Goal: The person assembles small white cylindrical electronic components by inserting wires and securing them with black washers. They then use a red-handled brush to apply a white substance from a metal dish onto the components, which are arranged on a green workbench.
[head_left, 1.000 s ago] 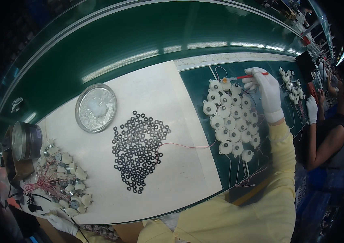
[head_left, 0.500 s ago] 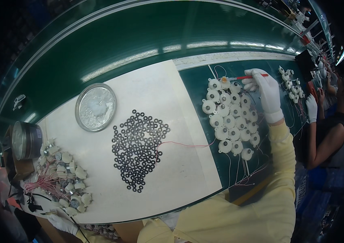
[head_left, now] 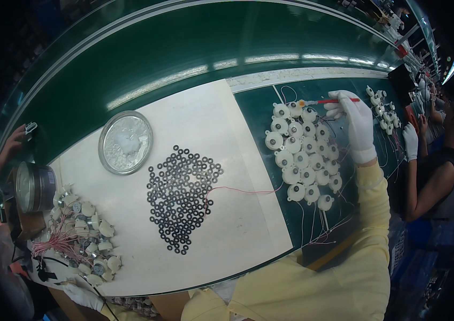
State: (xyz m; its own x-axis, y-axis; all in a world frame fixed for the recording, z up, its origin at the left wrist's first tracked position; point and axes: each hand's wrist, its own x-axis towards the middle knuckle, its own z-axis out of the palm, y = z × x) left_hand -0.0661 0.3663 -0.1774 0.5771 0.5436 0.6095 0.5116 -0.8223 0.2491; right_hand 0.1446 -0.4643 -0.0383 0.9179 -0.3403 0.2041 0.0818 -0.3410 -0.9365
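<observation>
My right hand (head_left: pixel 351 120), in a white glove, is closed around the handle of a slim red brush (head_left: pixel 331 101). The brush points left, and its orange-tinged tip is over the far edge of a group of round white motors (head_left: pixel 308 144) with dark centres and thin wires. My left hand (head_left: pixel 81 295), also gloved, is low at the table's left front edge, beside a heap of white motors (head_left: pixel 96 243) with pink wires. Its fingers are too dim and partly hidden to read. Many small black rings (head_left: pixel 181 200) lie spread on the white sheet (head_left: pixel 243 214) between my hands.
A round metal dish (head_left: pixel 126 143) of whitish grease stands behind the rings. At the left is a grey tin (head_left: pixel 34 186). Another person's bare hand (head_left: pixel 15 140) reaches in there. A co-worker's gloved hand (head_left: pixel 411 142) is at the right, near more motors (head_left: pixel 384 109).
My right hand and the brush have shifted slightly right, the tip moving off one motor's top. Another person's bare arm has appeared at the left edge. My left hand is unmoved.
</observation>
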